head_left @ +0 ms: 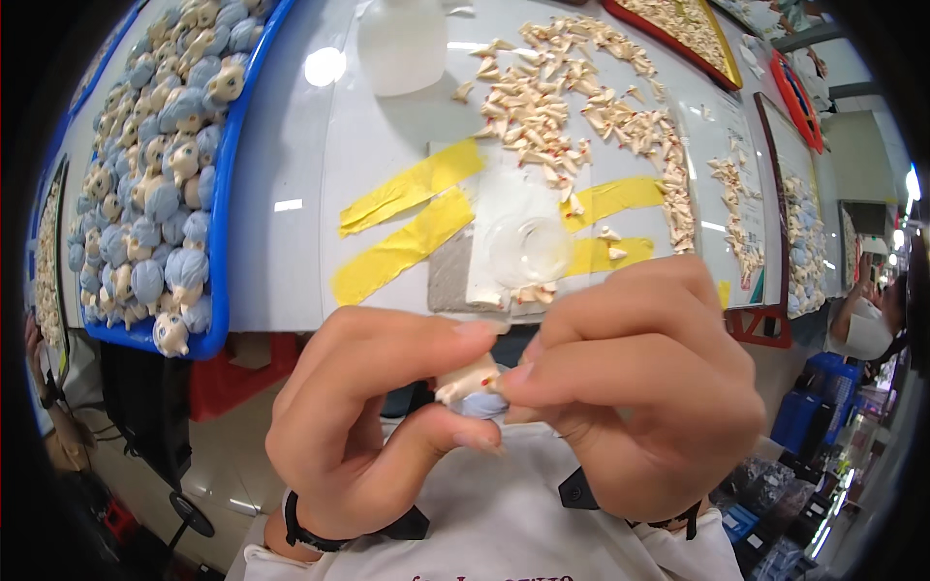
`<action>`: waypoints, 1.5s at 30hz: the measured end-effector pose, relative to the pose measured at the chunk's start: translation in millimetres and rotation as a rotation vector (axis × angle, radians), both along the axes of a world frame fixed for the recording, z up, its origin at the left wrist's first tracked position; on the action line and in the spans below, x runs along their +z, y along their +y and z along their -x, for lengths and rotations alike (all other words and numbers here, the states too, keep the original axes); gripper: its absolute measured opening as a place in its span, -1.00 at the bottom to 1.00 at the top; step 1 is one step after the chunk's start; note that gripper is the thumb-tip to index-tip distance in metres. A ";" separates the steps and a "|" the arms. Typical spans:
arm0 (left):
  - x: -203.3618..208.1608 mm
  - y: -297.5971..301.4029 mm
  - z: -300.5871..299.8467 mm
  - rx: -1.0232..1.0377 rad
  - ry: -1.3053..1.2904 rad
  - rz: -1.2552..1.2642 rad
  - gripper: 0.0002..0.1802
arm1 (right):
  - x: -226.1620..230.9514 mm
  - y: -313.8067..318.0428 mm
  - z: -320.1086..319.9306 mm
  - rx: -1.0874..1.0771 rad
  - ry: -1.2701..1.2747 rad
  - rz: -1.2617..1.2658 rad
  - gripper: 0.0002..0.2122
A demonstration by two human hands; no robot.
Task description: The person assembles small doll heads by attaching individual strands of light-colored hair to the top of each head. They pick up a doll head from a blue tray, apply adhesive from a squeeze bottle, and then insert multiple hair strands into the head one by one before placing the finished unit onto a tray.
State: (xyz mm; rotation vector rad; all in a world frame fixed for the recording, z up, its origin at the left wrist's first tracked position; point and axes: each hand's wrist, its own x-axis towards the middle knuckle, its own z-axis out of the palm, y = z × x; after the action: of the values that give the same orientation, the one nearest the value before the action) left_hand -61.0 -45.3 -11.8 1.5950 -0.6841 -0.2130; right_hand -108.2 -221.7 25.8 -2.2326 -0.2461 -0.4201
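In front of my chest, both hands meet at a small doll head (473, 391) with a cream face and blue-grey hair. My left hand (354, 416) pinches it between thumb and index finger. My right hand (649, 378) is closed too, its thumb and index fingertip pressed against the head's right side. A tiny red spot shows beside those fingertips; whether they also hold a small separate piece is hidden. Just beyond my hands, a clear round dish (531, 249) sits on a white sheet at the table's front. Several small cream pieces (533, 292) with red marks lie by it.
A blue tray (231, 194) heaped with similar doll heads (160, 198) stands at left. Many cream pieces (528, 102) are spread across the far table. Yellow tape strips (412, 189) flank the dish. A translucent bottle (402, 48) and a red-and-yellow tray (722, 73) stand farther back.
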 end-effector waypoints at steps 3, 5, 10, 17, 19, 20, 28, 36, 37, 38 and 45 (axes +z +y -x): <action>4.0 -11.0 0.8 0.159 -0.202 -0.005 -0.56 | 7.7 -8.7 5.2 0.024 0.136 -0.138 -0.69; 7.2 -13.4 -1.1 0.113 -0.391 -0.079 -0.58 | 11.6 -10.2 12.1 0.017 0.238 -0.335 -0.63; 19.8 -20.9 6.9 0.084 -0.706 -0.292 -0.52 | 18.3 -15.7 14.0 0.125 0.450 -0.625 -0.60; 12.5 1.1 0.7 0.200 -0.481 -0.331 -0.54 | 28.5 -191.7 41.5 -0.812 0.201 -0.042 -0.80; 17.9 0.8 0.0 0.225 -0.372 -0.289 -0.71 | 17.2 -247.8 52.5 -0.829 0.434 0.096 -0.79; 19.0 0.1 -1.0 0.219 -0.383 -0.295 -0.71 | 11.9 -260.8 52.5 -0.813 0.439 0.196 -0.79; 26.0 11.3 -15.0 0.187 -0.532 -0.331 -0.76 | 7.4 -298.1 55.3 -0.775 0.351 0.603 -0.65; 31.2 37.2 -24.7 0.291 -0.439 -0.377 -0.83 | 2.5 -256.5 117.5 -0.748 0.342 0.435 -0.57; 29.4 39.0 -24.2 0.315 -0.405 -0.364 -0.83 | -9.0 -256.8 122.4 -0.685 0.280 0.505 -0.57; 30.5 38.9 -26.2 0.296 -0.440 -0.378 -0.82 | -10.6 -257.4 123.4 -0.714 0.286 0.497 -0.57; 42.7 52.5 -36.7 0.245 -0.642 -0.488 -0.81 | -11.0 -282.6 113.9 -0.800 0.342 0.550 -0.61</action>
State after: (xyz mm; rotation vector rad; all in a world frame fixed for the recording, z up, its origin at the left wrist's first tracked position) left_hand -24.3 7.2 30.9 2.2290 -0.9600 0.3590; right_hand -222.1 -504.3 14.8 -2.8352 0.8332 -0.3991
